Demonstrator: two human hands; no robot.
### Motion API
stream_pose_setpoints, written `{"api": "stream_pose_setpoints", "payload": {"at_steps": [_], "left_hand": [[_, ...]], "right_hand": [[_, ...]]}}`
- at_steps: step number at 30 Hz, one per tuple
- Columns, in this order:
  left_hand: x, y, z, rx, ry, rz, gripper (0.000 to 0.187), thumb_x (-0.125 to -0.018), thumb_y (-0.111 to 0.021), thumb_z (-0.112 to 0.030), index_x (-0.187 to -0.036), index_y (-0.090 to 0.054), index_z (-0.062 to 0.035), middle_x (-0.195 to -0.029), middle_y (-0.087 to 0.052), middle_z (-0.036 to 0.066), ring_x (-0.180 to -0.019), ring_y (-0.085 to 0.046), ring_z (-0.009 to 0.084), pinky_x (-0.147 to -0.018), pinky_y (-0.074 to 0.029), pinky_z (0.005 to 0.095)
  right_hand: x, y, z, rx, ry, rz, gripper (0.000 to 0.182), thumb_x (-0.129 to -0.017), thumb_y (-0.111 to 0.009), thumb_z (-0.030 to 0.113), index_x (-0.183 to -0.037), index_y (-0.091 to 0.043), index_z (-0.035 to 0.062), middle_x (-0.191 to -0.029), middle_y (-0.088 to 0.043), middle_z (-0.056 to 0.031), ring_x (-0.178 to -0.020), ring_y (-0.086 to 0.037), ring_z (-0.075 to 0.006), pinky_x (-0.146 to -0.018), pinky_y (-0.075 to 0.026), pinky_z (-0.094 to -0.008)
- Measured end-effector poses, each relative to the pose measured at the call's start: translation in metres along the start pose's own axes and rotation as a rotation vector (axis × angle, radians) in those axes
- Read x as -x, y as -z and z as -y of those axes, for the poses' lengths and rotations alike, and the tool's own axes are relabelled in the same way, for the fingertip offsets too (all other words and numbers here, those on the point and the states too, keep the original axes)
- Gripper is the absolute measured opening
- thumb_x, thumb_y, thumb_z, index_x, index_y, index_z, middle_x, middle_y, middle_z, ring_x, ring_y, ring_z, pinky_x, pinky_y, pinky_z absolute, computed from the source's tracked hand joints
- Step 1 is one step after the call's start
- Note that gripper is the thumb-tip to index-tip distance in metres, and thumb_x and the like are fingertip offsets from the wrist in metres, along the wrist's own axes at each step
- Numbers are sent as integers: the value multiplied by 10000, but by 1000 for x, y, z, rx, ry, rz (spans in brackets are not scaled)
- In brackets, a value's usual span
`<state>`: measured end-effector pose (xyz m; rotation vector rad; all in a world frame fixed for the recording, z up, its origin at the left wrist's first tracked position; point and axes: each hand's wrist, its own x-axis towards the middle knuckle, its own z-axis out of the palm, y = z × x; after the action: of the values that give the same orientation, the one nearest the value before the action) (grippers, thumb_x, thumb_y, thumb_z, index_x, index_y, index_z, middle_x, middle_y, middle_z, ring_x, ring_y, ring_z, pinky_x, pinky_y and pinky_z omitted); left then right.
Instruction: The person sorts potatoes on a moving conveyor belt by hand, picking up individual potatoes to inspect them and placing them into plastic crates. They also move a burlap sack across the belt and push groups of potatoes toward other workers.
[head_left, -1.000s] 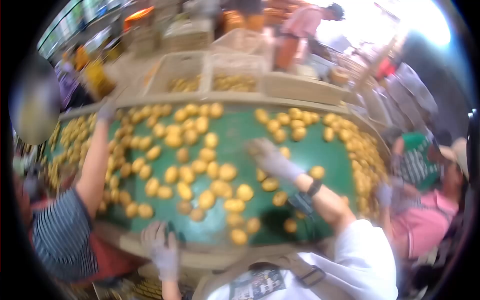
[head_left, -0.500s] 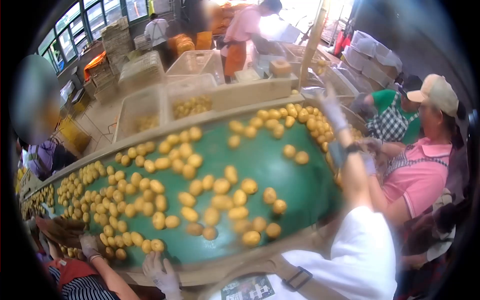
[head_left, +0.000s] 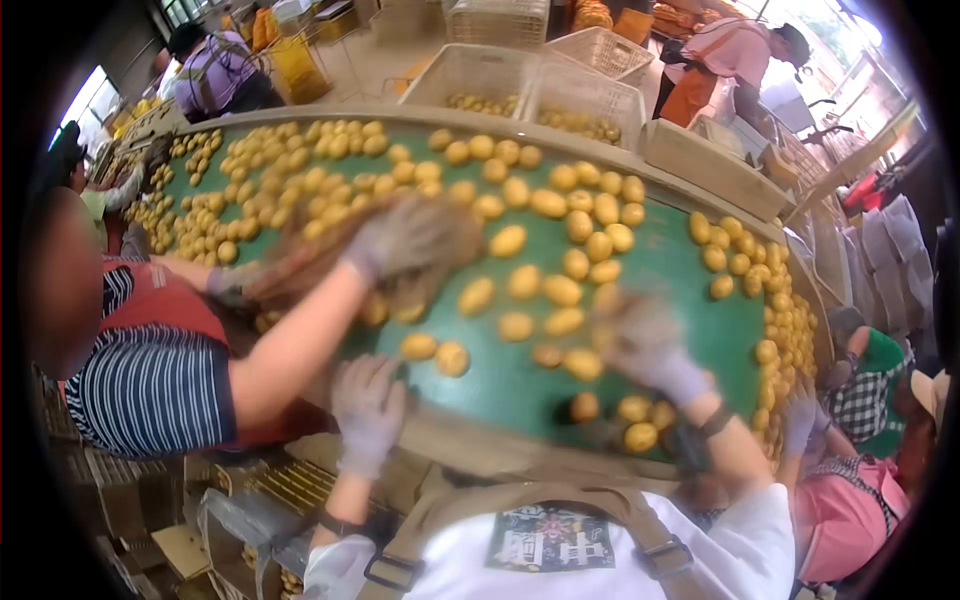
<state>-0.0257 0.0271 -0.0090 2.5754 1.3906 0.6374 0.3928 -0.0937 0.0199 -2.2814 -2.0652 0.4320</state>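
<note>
Many yellow potatoes (head_left: 563,290) lie spread over a green sorting belt (head_left: 470,395). My left hand (head_left: 368,408), in a pale glove, lies at the belt's near edge with its fingers stretched out, close to two potatoes. Over the right-centre of the belt, my gloved right hand (head_left: 650,345) is smeared by motion, its fingers indistinct among potatoes. A dark potato (head_left: 584,405) sits below it, beside several yellow ones near the front edge. To my left, a co-worker's gloved hand (head_left: 410,238) presses on a brown sack (head_left: 330,255) lying across potatoes.
The co-worker in a striped shirt (head_left: 160,370) stands close at my left; a person in pink (head_left: 855,520) works at my right. Crates (head_left: 475,75) with potatoes stand beyond the far rim. Boxes and a plastic-wrapped bundle (head_left: 270,525) lie below at left.
My view has swung left. My right hand has come back from the belt's far right side to nearer potatoes. The left co-worker's sack has moved right across the belt.
</note>
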Motion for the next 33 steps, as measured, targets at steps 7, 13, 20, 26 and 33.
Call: {"api": "stream_pose_setpoints", "payload": {"at_steps": [7,13,20,26,33], "left_hand": [[-12,4,0,30,44,-20,347,-842,-689,-224,-1158,-728,-87,-1186,-706,114,-1173,-606,330,-1098,-397,510],[-3,3,-12,134,30,-57,465,-821,-704,-226,-1258,-684,-69,-1306,-635,166,-1238,-558,367,-1105,-391,525],[-9,14,-14,119,-74,37,541,-782,-734,-248,-1288,-663,-69,-1339,-594,183,-1295,-507,415,-1107,-380,546],[-9,19,0,102,-22,61,525,-787,-737,-259,-1274,-668,-78,-1335,-598,174,-1292,-510,404,-1098,-385,547],[-11,25,6,133,-13,22,511,-785,-741,-239,-1265,-673,-75,-1351,-597,170,-1286,-515,415,-1103,-395,521]], "right_hand": [[-97,-61,-139,785,-139,-601,449,-987,-552,344,-1315,-611,42,-1289,-628,-224,-1184,-572,-485,-956,-439,-677],[-115,-50,121,-6,405,-182,469,-979,-611,439,-1326,-618,123,-1352,-586,-177,-1252,-552,-386,-1091,-391,-593],[-133,10,88,-344,510,-161,200,-948,-607,200,-1092,-698,96,-1042,-675,-158,-980,-655,-349,-866,-537,-441],[-269,34,-51,26,-178,-185,465,-955,-560,309,-1353,-569,68,-1335,-620,-199,-1180,-622,-430,-976,-516,-498],[-263,41,-30,-158,-241,-3,644,-927,-587,415,-1504,-459,160,-1369,-586,-262,-1256,-580,-431,-1067,-468,-471]]}}
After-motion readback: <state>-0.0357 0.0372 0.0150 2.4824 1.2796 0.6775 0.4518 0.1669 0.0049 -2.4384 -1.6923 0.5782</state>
